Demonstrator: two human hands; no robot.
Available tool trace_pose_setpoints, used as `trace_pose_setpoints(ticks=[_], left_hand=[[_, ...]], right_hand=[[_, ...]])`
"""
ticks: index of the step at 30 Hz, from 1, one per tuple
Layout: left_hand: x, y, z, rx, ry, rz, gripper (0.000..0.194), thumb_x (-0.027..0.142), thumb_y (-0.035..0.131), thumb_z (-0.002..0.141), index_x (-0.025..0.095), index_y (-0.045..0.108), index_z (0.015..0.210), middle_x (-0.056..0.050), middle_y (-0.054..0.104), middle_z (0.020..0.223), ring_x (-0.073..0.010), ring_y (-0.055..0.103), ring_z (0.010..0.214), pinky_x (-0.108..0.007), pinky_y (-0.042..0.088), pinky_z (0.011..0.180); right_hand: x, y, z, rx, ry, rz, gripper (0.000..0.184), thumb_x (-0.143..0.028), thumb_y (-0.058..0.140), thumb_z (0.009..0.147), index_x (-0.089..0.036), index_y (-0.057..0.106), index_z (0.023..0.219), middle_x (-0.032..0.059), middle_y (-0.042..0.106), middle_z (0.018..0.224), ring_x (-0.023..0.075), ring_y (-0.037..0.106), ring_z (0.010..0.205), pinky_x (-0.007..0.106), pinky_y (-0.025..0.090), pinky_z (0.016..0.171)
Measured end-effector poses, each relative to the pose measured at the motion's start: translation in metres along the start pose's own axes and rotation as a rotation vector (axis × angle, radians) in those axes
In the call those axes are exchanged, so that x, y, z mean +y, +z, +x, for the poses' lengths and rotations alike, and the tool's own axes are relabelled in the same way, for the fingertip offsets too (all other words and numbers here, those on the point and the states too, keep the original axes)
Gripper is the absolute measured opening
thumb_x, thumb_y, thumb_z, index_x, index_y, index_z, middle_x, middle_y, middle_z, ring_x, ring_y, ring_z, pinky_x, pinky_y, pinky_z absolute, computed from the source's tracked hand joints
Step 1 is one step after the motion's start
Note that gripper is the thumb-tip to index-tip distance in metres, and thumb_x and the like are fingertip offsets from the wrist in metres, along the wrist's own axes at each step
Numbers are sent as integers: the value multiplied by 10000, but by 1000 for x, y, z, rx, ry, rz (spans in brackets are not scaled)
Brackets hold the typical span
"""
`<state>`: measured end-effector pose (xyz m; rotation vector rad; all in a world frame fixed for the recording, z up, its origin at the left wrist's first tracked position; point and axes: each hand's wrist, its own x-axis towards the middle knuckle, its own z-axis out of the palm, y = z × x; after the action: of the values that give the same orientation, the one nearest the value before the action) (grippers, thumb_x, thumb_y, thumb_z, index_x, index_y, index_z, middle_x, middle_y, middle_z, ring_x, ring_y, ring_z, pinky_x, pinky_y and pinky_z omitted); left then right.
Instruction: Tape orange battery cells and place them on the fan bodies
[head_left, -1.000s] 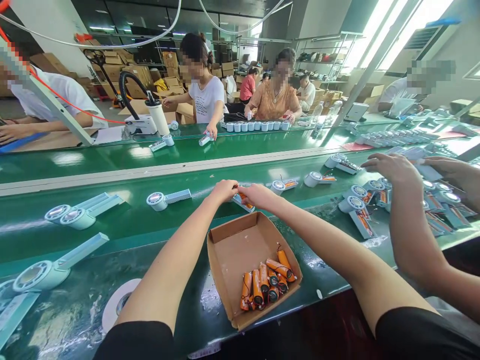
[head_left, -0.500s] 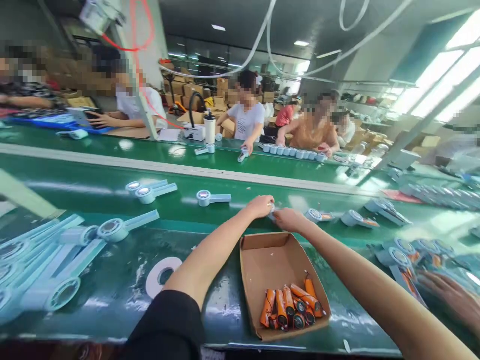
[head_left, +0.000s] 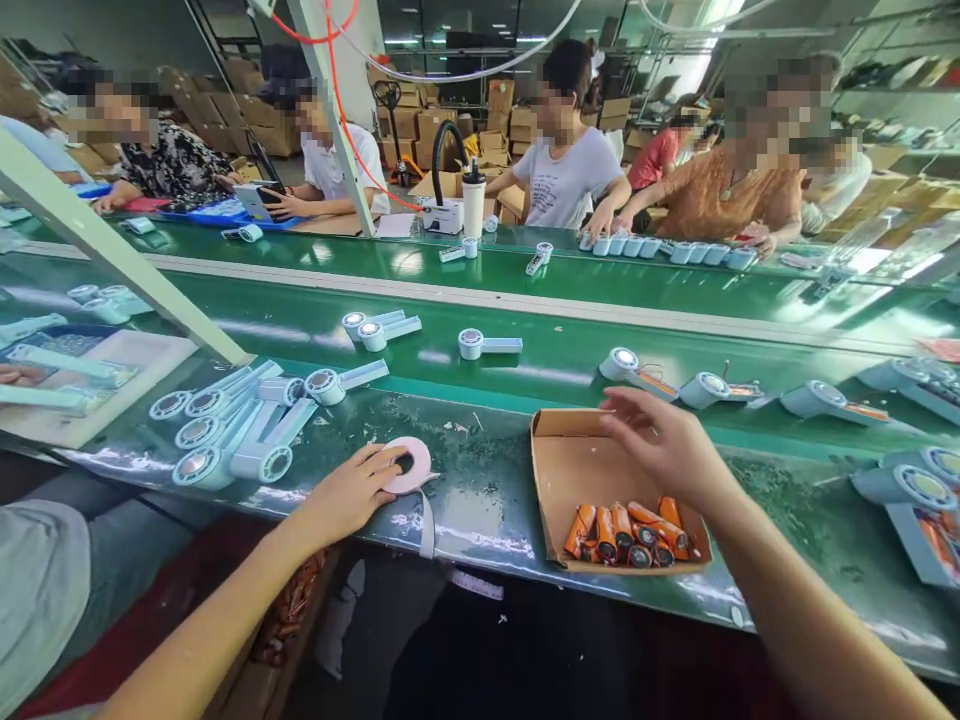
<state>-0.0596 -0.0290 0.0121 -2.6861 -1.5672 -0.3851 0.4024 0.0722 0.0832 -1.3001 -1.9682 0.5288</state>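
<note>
My left hand has its fingers on a roll of white tape at the table's front edge. A loose strip of the tape hangs down over that edge. My right hand is open over the far right rim of a cardboard box, with nothing visible in its fingers. Several orange battery cells with wires lie at the box's near end. Beyond my right hand, a light-blue fan housing lies on the green belt with an orange cell in its handle.
Light-blue housings are piled at the left, beside a slanted post. More housings with orange cells lie along the belt to the right. Several co-workers sit across the line, and another person's leg shows at lower left.
My hands were together on a light-blue piece over the belt and have parted. The left came back to the tape roll; the right drew back over the box. The view has shifted.
</note>
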Motion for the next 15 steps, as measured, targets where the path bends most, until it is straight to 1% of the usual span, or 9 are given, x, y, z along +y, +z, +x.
trace_pose_setpoints(ticks=[1, 3, 5, 7, 9, 10, 12, 14, 15], left_hand=[[10, 2, -2, 73, 1, 30, 256, 214, 662, 941, 259, 781, 1163, -82, 740, 1369, -310, 626, 1343, -477, 558, 1131], [35, 1, 1, 238, 22, 50, 246, 225, 662, 960, 245, 765, 1183, -95, 768, 1277, -350, 576, 1397, -513, 574, 1111], [55, -4, 8, 368, 73, 27, 298, 235, 708, 943, 261, 736, 1238, -89, 775, 1226, -382, 504, 1473, -546, 576, 1111], [63, -13, 14, 453, 123, -7, 335, 219, 752, 908, 284, 726, 1236, -73, 776, 1199, -398, 446, 1530, -592, 550, 1150], [58, -22, 16, 511, 138, -33, 360, 192, 763, 884, 314, 722, 1221, -41, 780, 1168, -391, 446, 1541, -648, 488, 1215], [53, -26, 16, 528, 134, -45, 385, 187, 751, 887, 344, 716, 1237, -16, 781, 1154, -377, 459, 1538, -669, 455, 1243], [42, -32, 11, 559, 96, -80, 463, 190, 698, 917, 444, 686, 1303, 48, 775, 1158, -336, 470, 1538, -675, 423, 1274], [37, -35, 2, 589, 34, -122, 541, 197, 648, 944, 552, 645, 1351, 110, 753, 1226, -305, 476, 1536, -644, 441, 1278], [37, -35, -3, 604, 11, -139, 567, 195, 638, 946, 580, 631, 1363, 128, 740, 1264, -302, 483, 1531, -627, 457, 1272]], right_hand=[[-25, 11, -17, -75, 55, 111, 452, -515, 640, 961, -218, 699, 1297, 84, 799, 991, 223, 749, 817, 340, 607, 715], [-69, 41, -47, -321, 171, 340, 603, -535, 670, 957, -215, 593, 1463, 33, 784, 859, 179, 694, 672, 280, 554, 604], [-101, 76, -69, -593, 223, 550, 670, -581, 709, 930, -205, 582, 1469, -3, 761, 769, 149, 625, 589, 244, 485, 544], [-118, 111, -87, -766, 203, 654, 494, -640, 672, 942, -196, 737, 1148, -17, 710, 669, 126, 563, 537, 232, 425, 516], [-124, 136, -101, -888, 118, 661, 504, -656, 608, 976, -212, 684, 751, -24, 657, 598, 119, 549, 517, 235, 419, 521], [-123, 142, -107, -948, 51, 626, 540, -652, 599, 983, -221, 622, 658, -29, 643, 578, 124, 565, 520, 239, 429, 531], [-117, 137, -113, -1027, -94, 487, 452, -633, 646, 964, -251, 664, 722, -43, 680, 604, 153, 642, 573, 249, 463, 568], [-107, 112, -107, -986, -170, 334, 316, -593, 705, 946, -296, 761, 1040, -36, 778, 741, 184, 724, 680, 258, 505, 634], [-100, 95, -99, -913, -162, 264, 367, -555, 705, 962, -298, 743, 1220, -15, 818, 848, 196, 757, 755, 264, 531, 692]])
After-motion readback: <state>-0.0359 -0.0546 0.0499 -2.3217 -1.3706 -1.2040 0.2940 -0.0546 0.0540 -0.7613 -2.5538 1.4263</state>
